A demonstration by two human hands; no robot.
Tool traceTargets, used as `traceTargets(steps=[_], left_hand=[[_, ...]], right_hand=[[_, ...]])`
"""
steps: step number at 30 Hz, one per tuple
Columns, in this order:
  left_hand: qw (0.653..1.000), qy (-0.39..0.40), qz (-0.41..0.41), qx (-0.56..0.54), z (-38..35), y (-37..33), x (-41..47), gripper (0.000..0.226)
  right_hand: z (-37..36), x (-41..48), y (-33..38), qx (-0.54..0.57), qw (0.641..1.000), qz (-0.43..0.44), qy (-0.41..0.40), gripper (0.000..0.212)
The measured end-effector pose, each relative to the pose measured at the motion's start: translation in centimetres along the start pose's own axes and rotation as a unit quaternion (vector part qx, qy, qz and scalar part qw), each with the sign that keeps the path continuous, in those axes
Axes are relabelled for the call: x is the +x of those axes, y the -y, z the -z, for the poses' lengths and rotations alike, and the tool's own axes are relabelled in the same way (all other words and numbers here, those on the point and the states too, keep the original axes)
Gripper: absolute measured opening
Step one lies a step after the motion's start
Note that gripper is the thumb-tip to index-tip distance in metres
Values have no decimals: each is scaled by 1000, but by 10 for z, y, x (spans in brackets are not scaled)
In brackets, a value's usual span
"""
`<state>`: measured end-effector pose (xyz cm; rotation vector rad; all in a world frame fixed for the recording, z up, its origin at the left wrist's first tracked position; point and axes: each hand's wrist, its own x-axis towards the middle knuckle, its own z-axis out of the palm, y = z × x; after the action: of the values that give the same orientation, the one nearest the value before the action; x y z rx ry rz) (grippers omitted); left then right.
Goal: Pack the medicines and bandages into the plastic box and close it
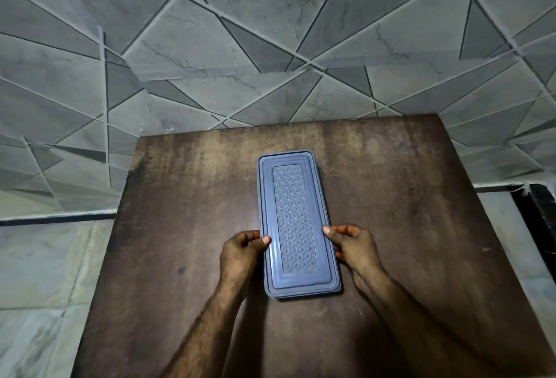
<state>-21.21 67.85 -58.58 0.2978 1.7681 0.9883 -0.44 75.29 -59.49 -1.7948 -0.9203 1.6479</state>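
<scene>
Both hands, left (242,249) and right (350,243), gripping the lidded plastic box (296,224) on table (180,212).

Blue-grey plastic box (296,224) lies lengthwise on brown table (421,227), lid (294,218) on. Left hand (240,252) grips left edge, right hand (353,245) grips right edge, thumbs on lid rim.
</scene>
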Motion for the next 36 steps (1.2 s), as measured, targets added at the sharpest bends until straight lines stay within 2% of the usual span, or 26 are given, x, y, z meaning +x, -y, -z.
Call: traceTargets(steps=[3,5,8,15,18,20,23,27,31,36], left_hand=[[999,-26,3,21,-3,5,-2,24],[996,-68,-3,51,-6,3,-2,20],[992,-92,-18,80,-10,1,-2,17],[998,-37,-9,41,-1,13,-12,23],[999,21,14,21,8,33,-23,40],[999,46,27,10,14,48,-35,43],[999,31,30,1,15,61,-49,25],[999,-12,-14,46,11,54,-60,18],[999,12,-24,40,17,48,-63,19],[992,33,-67,98,29,48,-63,36]], right_hand=[[1,0,-8,-24,1000,-4,-20,27],[0,4,-11,-44,998,7,-36,35],[-3,7,-10,-58,996,19,-70,27],[-3,-5,-13,-53,995,41,-67,18],[6,-23,-30,-58,996,37,-61,20],[11,-39,-42,-61,996,26,-62,23],[13,-59,-54,-38,997,17,-61,16],[7,-65,-54,-39,995,33,-86,16],[8,-64,-48,-61,995,28,-80,18],[16,-70,-46,-101,992,45,-61,16]])
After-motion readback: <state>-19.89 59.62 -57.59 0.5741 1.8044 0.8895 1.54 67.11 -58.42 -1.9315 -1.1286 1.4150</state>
